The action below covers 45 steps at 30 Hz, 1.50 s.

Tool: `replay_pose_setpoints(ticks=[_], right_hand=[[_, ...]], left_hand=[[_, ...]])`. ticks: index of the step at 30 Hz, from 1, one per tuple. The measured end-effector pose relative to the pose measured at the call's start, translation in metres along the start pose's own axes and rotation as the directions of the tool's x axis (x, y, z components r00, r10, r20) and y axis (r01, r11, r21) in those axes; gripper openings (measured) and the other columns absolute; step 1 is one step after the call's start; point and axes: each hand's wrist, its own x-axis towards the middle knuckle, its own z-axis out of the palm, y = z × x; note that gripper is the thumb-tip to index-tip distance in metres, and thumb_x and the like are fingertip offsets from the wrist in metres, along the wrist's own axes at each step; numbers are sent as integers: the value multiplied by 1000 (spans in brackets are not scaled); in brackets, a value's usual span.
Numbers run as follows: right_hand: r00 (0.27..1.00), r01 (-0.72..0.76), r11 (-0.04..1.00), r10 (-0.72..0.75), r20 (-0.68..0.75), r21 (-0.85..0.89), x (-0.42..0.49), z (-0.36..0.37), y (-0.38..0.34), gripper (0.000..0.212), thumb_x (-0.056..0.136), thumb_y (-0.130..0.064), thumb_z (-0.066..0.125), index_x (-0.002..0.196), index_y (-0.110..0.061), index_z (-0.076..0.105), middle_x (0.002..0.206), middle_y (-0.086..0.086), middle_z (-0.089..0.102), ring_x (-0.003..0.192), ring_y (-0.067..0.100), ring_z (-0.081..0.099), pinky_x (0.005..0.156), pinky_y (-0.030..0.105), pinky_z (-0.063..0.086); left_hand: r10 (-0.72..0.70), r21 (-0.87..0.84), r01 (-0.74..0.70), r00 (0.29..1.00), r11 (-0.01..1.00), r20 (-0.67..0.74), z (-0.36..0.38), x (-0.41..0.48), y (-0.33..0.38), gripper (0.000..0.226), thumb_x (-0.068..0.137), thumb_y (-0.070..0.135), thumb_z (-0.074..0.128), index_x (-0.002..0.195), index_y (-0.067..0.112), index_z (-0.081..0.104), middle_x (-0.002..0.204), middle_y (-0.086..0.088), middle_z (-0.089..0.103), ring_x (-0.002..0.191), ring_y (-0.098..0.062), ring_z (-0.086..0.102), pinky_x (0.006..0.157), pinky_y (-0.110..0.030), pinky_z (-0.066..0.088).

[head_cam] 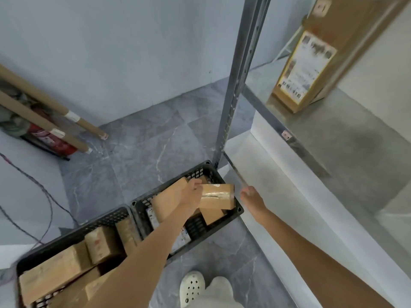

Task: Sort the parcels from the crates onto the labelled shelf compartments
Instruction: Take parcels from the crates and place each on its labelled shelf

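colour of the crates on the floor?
Black, with lattice-perforated walls; both crates show in the head view.

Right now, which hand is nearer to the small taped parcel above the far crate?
Left. The left hand grips the taped parcel by its left end over the far crate; the right hand hangs empty just off its right end, not touching.

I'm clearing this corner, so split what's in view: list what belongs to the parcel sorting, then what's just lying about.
Part of the job:
- small parcel held in the left hand
- far crate and near crate, both holding parcels
- shelf with a tall box on it
- right hand, empty

Lying about:
- two cardboard tubes
- fire extinguisher
- cable on the floor
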Motion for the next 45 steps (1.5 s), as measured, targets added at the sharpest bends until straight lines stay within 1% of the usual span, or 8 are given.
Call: replay_pose_setpoints(ticks=[5,9,12,17,24,32,37,45], right_hand=[[997,-70,997,68,-34,-37,110,59,63,40,97,-17,44,135,-5,41,131,13,50,98,18,47,59,18,35],[996,-75,995,70,-61,-72,172,95,109,50,96,-22,50,139,-1,34,137,18,46,124,32,45,96,35,41],[994,-110,994,109,-19,-12,208,116,134,77,89,-35,60,148,-9,17,145,17,38,130,34,40,103,41,40],[995,-70,993,76,-64,91,235,132,151,73,86,-17,66,146,-14,25,140,14,42,124,31,47,93,33,42],[988,-156,929,143,63,335,213,111,141,77,65,-31,85,131,-15,48,129,12,49,107,25,57,72,31,55],[972,-78,830,-60,228,552,86,22,30,65,70,-20,79,127,-8,52,113,13,65,102,29,64,88,50,53],[931,7,826,-211,298,564,-17,-37,-81,50,80,-19,71,126,-9,52,112,8,64,103,22,61,78,37,56],[876,283,738,-459,148,613,-172,-131,-244,60,80,-14,72,131,-22,41,118,16,57,97,24,61,66,35,53]], left_hand=[[-82,-30,82,997,996,7,48,100,-73,33,98,12,34,127,13,49,108,-7,55,76,-13,48,60,-19,37],[-104,-51,105,994,993,23,83,157,-124,32,98,12,35,128,14,49,113,-8,53,89,-18,48,63,-22,38],[-122,-59,125,991,990,47,102,182,-150,33,98,12,37,127,18,49,119,-8,56,86,-15,50,63,-20,39],[-137,-69,141,989,988,61,114,195,-161,34,98,15,38,130,18,47,124,-7,54,97,-16,48,70,-21,39],[-164,-85,167,986,982,43,97,165,-139,35,97,16,43,132,17,45,129,-6,52,101,-16,46,80,-24,35],[-61,-113,28,951,993,-303,24,53,-32,54,100,14,35,150,17,15,155,0,19,137,-23,31,98,-28,34],[19,-137,-92,887,986,-461,-37,-26,72,44,99,20,37,142,13,33,141,-9,43,129,-28,41,107,-45,36],[109,-166,-307,709,937,-697,-148,-171,229,30,100,14,34,117,3,56,112,-16,60,104,-30,55,70,-24,30]])
